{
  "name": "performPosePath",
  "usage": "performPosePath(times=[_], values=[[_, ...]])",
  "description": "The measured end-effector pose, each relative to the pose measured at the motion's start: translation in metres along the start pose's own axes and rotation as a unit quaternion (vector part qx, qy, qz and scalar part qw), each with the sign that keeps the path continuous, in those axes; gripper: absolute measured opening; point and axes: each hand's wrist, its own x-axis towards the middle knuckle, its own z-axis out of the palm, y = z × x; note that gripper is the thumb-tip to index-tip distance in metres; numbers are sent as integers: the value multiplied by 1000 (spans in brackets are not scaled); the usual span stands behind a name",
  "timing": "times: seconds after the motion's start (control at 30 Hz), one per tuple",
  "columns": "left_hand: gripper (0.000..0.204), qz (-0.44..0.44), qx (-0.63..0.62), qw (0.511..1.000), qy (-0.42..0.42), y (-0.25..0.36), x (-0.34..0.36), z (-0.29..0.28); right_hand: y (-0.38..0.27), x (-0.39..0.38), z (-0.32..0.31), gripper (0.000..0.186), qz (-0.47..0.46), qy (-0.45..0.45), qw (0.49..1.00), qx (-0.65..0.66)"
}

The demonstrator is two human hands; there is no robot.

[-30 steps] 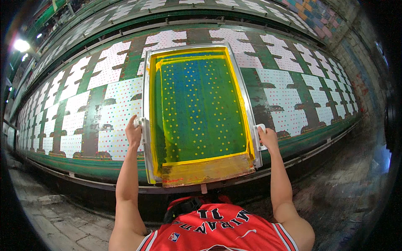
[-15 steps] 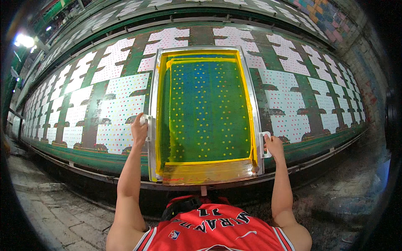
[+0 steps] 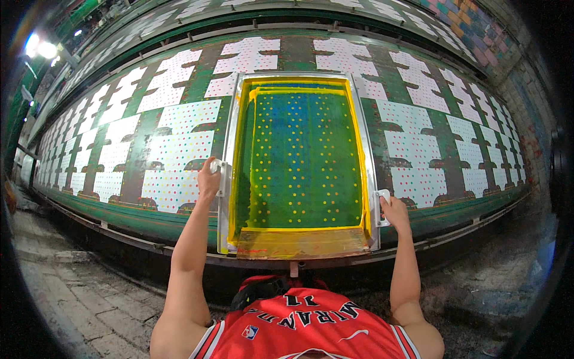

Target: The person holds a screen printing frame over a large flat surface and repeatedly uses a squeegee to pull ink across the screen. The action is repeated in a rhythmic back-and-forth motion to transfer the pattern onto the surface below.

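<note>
A screen-printing frame point(image 3: 369, 149) with a silver metal rim lies on or just over the long table, directly in front of me. Its green and blue mesh point(image 3: 302, 161) carries rows of small yellow dots, bordered by yellow ink or tape. My left hand point(image 3: 209, 178) is closed around the white handle point(image 3: 222, 173) on the left side. On the right side, my right hand point(image 3: 394, 210) grips a matching white handle point(image 3: 381, 207). Across the near end of the frame runs a brownish strip point(image 3: 302, 244). Whether the frame touches the table cannot be made out.
White fabric pieces point(image 3: 179, 149) with coloured dots line the green table point(image 3: 134, 206) on both sides and beyond the frame. A rail point(image 3: 149, 242) follows its near edge. Another table of pieces stands behind. A brick wall point(image 3: 478, 36) rises at the far right.
The whole view has shifted slightly. Against the fabric pieces, the frame's far end now appears a little lower and nearer to me. Both hands keep their grip on the handles.
</note>
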Motion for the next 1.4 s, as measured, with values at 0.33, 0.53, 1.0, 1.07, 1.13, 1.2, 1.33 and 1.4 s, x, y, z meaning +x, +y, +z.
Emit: performPosePath(times=[0.33,0.53,1.0,1.07,1.13,1.2,1.33,1.4], values=[[60,-14,23,999,-43,1,0,0,-67,-40,35,43,-181,236,949,-102],[51,-42,-119,980,-154,-2,8,-25,-163,-71,87,36,-321,145,936,0],[17,87,82,992,46,-121,208,-56,-279,-126,174,31,-309,104,945,-17],[18,62,103,992,38,-119,225,-48,-289,-130,183,31,-300,97,949,-16],[22,34,112,993,28,-116,239,-40,-297,-132,189,32,-293,91,952,-23],[24,48,124,991,21,-113,248,-32,-302,-135,194,33,-286,96,953,-26],[26,32,129,991,-17,-106,261,-17,-306,-139,199,28,-296,139,945,-16],[23,33,143,989,-27,-106,263,-11,-305,-142,200,31,-272,117,955,-22]])
